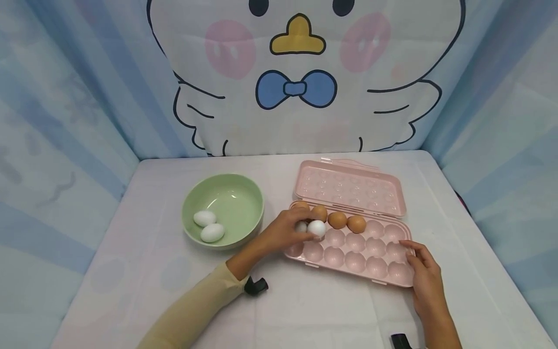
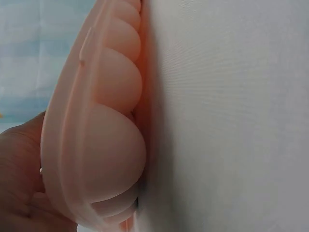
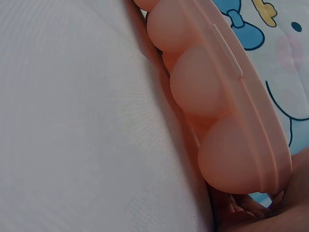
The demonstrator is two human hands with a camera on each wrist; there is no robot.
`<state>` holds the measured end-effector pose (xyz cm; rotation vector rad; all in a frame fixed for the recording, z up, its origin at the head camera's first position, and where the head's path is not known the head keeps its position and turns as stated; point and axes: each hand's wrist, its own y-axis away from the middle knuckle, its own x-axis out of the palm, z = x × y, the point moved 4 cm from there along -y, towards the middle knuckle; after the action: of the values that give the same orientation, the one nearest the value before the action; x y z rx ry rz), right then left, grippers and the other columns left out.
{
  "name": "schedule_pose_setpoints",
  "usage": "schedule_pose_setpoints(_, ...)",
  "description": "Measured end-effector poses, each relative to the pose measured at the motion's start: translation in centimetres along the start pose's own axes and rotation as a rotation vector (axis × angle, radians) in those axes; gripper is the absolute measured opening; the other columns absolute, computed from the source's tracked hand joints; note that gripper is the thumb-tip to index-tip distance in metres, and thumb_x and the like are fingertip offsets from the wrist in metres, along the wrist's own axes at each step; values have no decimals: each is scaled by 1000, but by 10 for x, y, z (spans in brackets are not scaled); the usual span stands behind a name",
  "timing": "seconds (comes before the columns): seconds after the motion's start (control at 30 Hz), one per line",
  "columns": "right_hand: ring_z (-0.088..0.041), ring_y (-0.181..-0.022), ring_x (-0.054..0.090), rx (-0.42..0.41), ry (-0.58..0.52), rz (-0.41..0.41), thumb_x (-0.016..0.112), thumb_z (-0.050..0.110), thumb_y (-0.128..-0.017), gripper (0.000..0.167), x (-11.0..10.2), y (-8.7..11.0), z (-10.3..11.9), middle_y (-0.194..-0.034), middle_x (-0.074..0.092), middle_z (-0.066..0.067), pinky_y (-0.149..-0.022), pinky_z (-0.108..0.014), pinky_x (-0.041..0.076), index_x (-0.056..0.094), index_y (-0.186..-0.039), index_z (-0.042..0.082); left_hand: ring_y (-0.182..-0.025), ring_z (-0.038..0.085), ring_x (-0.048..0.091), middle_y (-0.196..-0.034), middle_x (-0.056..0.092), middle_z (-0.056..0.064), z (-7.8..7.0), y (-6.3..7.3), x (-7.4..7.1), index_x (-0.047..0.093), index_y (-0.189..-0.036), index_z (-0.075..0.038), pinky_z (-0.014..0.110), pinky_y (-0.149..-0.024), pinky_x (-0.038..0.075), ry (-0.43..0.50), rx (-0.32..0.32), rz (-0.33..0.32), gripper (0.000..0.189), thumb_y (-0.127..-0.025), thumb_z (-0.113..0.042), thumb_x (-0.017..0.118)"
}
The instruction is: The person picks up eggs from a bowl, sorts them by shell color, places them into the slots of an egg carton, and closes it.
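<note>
Past the white-covered table, at my twelve o'clock, hangs a cartoon curtain; left hand pinches a white egg at ten o'clock on the pink tray, right hand grips its three o'clock edge

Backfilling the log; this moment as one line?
left hand: holds white egg at carton | right hand: grips carton's right end | carton: open, brown eggs in back row | green bowl: two white eggs
</note>
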<state>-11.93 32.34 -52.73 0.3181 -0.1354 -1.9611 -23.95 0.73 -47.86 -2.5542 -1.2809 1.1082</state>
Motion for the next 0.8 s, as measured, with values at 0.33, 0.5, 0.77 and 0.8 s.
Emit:
schedule_pose_setpoints(0.33,-12,-156,3,-12,9,0,34,22,-114,38,0,0,0,-172,9,5,-122,-34,15,54,-145,14,-104,14,62,-113,71,4,5,3,8,74,-123,-4,26,-96,49,-43,-57,31,46,-81,-12,90)
schedule_pose_setpoints(0.5,-12,-156,2,-13,10,0,33,21,-113,39,0,0,-1,-172,9,5,-121,-34,16,54,-146,14,-108,18,62,-115,71,6,4,3,10,73,-126,-3,29,-98,48,-88,-75,55,47,-83,-12,88)
schedule_pose_setpoints(0.77,-13,-156,1,-28,2,14,33,20,-113,39,0,0,0,-172,9,4,-121,-31,15,54,-146,13,-113,20,61,-121,70,6,0,2,10,71,-127,-2,31,-100,47,-137,-76,69,46,-84,-13,87)
schedule_pose_setpoints(0.8,-13,-156,1,-31,0,17,34,20,-113,39,0,0,1,-172,9,3,-121,-30,15,53,-147,12,-113,21,61,-121,70,6,0,2,10,71,-126,-2,31,-100,48,-141,-70,66,46,-84,-13,87)
